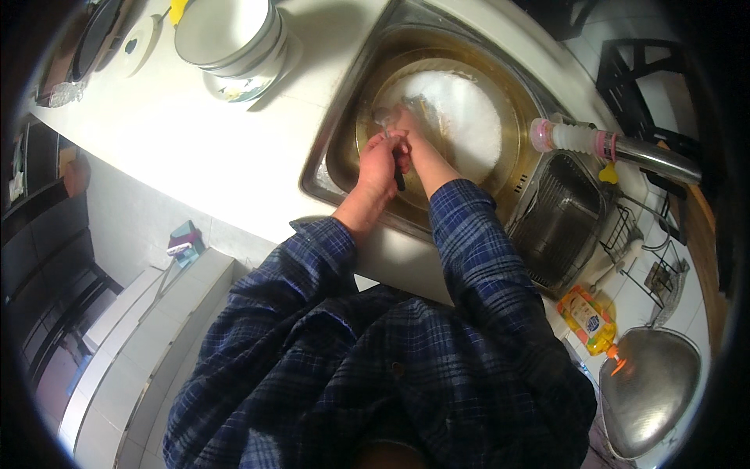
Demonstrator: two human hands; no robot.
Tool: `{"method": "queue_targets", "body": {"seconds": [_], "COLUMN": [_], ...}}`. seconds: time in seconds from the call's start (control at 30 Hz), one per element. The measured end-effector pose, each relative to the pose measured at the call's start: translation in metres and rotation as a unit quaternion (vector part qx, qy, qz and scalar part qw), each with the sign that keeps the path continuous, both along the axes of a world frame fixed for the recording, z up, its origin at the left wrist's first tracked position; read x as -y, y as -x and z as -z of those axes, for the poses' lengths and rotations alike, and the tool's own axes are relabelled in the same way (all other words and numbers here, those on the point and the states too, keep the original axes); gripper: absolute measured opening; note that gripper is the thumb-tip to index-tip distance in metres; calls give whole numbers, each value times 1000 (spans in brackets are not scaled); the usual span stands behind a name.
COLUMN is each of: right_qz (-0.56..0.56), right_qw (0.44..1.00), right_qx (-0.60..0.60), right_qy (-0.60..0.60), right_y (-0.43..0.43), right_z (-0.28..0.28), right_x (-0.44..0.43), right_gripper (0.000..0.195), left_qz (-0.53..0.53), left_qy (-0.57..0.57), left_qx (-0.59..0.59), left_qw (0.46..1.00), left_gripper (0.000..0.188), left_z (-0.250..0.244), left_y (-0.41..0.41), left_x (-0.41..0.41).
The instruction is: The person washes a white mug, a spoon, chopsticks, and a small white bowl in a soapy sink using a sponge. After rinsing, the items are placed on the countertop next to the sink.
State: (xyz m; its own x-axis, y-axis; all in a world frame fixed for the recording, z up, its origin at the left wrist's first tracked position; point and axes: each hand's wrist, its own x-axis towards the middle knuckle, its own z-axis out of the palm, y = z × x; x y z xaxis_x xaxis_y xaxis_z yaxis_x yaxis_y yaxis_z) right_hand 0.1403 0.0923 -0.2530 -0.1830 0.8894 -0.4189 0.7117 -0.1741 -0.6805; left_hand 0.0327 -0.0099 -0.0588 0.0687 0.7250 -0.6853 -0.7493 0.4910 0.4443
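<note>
My left hand [378, 161] is closed around a spoon [384, 115] with a metal head and a dark handle that sticks out below my fist. Close against it, my right hand [405, 122] reaches over the sink beside the spoon's head. Its fingers are blurred and partly hidden, so their grip is unclear. Both hands are over the metal sink [345, 88]. Beneath them is a round, brownish-gold area with a broad patch of white foam [463, 117].
Stacked white bowls [225, 35] stand on the white counter [176, 140] at left. A flexible faucet hose [574, 138] juts over the sink's right side. A wire drain basket [559, 217], a dish-soap bottle [587, 322] and a mesh strainer [650, 393] are at right.
</note>
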Motion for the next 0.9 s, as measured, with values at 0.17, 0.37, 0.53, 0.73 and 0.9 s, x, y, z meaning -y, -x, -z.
{"method": "queue_targets", "body": {"seconds": [0.17, 0.37, 0.53, 0.73, 0.9], "right_qz": [202, 271, 254, 112, -47], "right_qw": [949, 766, 851, 966, 952], "right_qx": [-208, -485, -401, 214, 260], "right_qy": [127, 323, 222, -95, -154], "right_y": [-3, -56, -53, -109, -114], "right_z": [-87, -171, -195, -139, -93], "right_x": [17, 23, 39, 25, 53], "right_gripper": [48, 26, 42, 48, 36], "left_qz": [-37, -11, 121, 108, 140], "left_qy": [1, -93, 2, 21, 32], "left_qx": [-40, -216, -80, 43, 52], "left_qw": [998, 972, 989, 993, 988], "left_gripper": [17, 25, 15, 18, 23], "left_z": [8, 2, -1, 2, -11], "left_y": [8, -11, -5, -5, -6], "left_x": [8, 8, 7, 3, 2]}}
